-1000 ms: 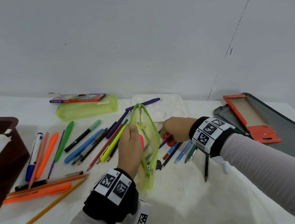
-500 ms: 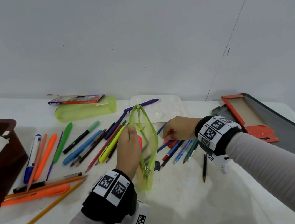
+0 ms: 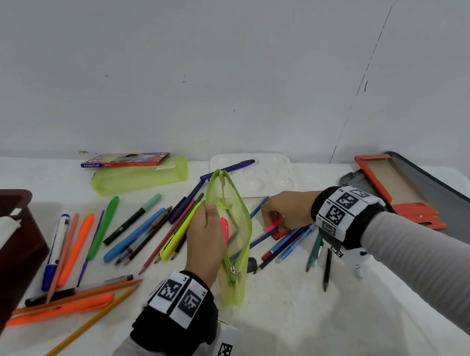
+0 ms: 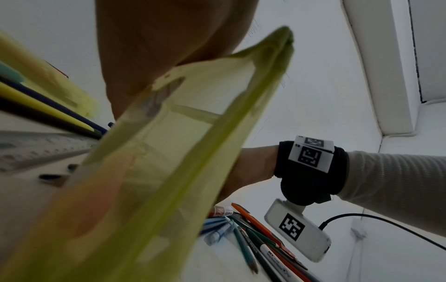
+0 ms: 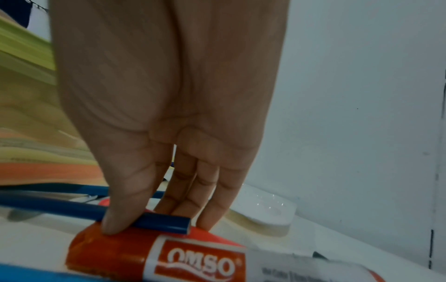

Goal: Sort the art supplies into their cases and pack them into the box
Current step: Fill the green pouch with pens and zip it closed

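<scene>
Nearest, the left hand (image 3: 204, 242) has its grip pinching one open green mesh pouch (image 3: 233, 240) upright on the worktop (image 3: 283, 325), one pink marker inside. Just right, the right hand (image 3: 287, 211) grips a pink pen (image 3: 275, 224) over the loose pens. Farther back: a second green pouch (image 3: 140, 176), one pencil box (image 3: 125, 160), one white palette (image 3: 270, 172).

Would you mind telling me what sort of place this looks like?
Probably a plain indoor work or craft table: a white table against a bare white wall, strewn with pens and pencils beside a paint palette.
</scene>
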